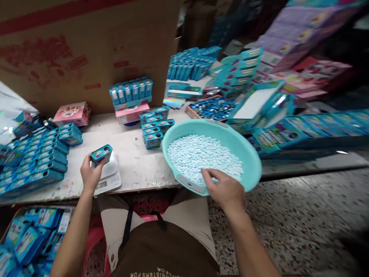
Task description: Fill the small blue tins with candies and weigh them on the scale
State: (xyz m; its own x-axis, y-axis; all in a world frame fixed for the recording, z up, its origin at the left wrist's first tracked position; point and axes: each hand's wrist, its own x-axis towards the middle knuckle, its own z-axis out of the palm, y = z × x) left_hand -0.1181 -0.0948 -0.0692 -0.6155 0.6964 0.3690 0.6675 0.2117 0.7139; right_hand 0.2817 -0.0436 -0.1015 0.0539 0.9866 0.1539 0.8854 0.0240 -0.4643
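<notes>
My left hand (91, 173) grips a small blue tin (101, 153) with a printed top, held just over a white digital scale (111, 175). Whether the tin touches the scale I cannot tell. On the right, my right hand (223, 188) reaches over the near rim of a turquoise oval basin (250, 157). Its thumb and forefinger are curled down at the pale candies (204, 154) that cover the basin's bottom. What the fingertips hold, if anything, is hidden.
Rows of blue tins (34, 161) stand at the left, with a smaller group (154, 129) beside the basin. A tall cardboard box (86, 50) walls off the back. Behind the basin lie a tray of blue wrapped pieces (213, 107) and stacked cartons. Below left sits a box of blue packs (31, 234).
</notes>
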